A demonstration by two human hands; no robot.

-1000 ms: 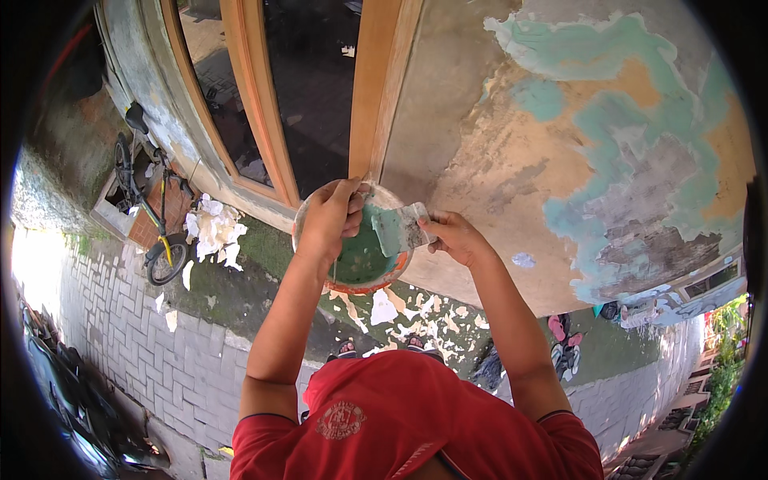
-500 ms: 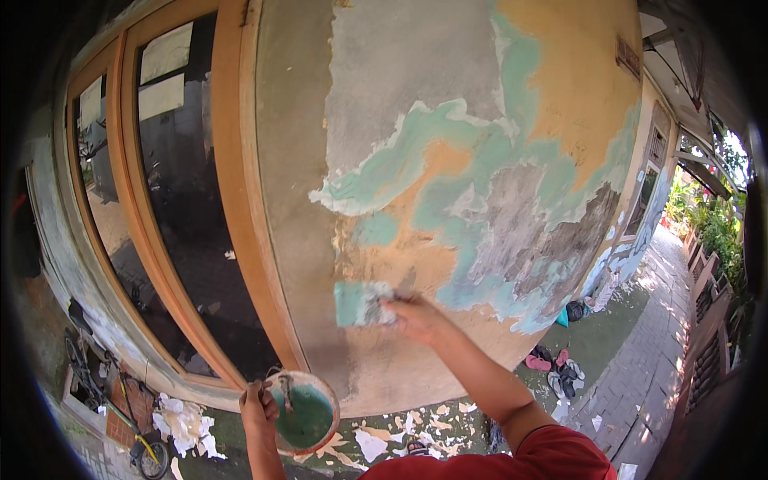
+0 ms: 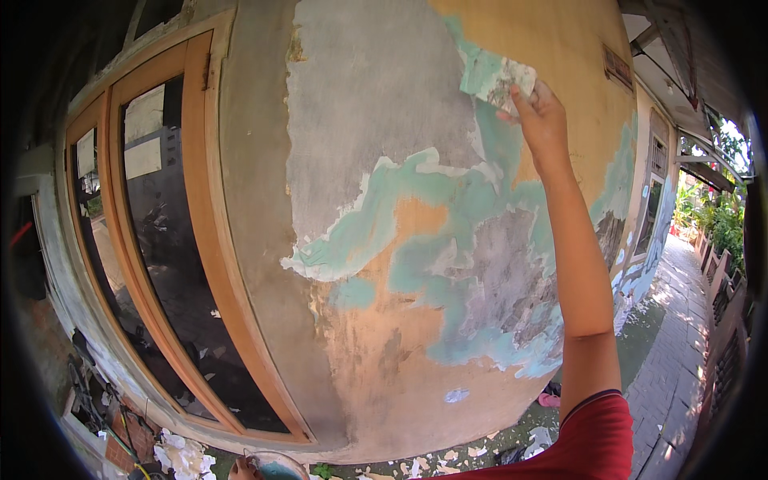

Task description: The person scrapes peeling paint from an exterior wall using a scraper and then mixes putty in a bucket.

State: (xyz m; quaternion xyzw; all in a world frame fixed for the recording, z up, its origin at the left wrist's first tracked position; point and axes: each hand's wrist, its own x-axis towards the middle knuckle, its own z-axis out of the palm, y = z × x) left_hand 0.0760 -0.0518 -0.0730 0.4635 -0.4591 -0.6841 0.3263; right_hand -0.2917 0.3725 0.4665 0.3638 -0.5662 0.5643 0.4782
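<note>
My right hand (image 3: 542, 126) is raised at the upper right, closed on a flat putty scraper (image 3: 518, 78). Its pale face is mottled, and green filler (image 3: 480, 70) shows at its left end, against the wall (image 3: 372, 88). Green and pale blue smears cross the wall's grey and ochre patches. At the lower edge, my left hand (image 3: 243, 469) grips the rim side of a round bucket (image 3: 274, 455) with green-blue stuff inside. Only the tops of that hand and bucket show. A small pale bluish fleck (image 3: 456, 395) appears before the lower wall; whether it sticks there I cannot tell.
A wooden-framed glass door (image 3: 164, 240) stands at the left. Paint flakes (image 3: 182, 454) litter the ground along the wall, with a bicycle (image 3: 92, 400) at the lower left. A paved path (image 3: 668, 376) runs along the right, near pink footwear (image 3: 549, 398).
My right hand has swept the scraper from the lower wall up to the upper right. The view has shifted, and my left hand with the bucket now sits lower, mostly out of frame.
</note>
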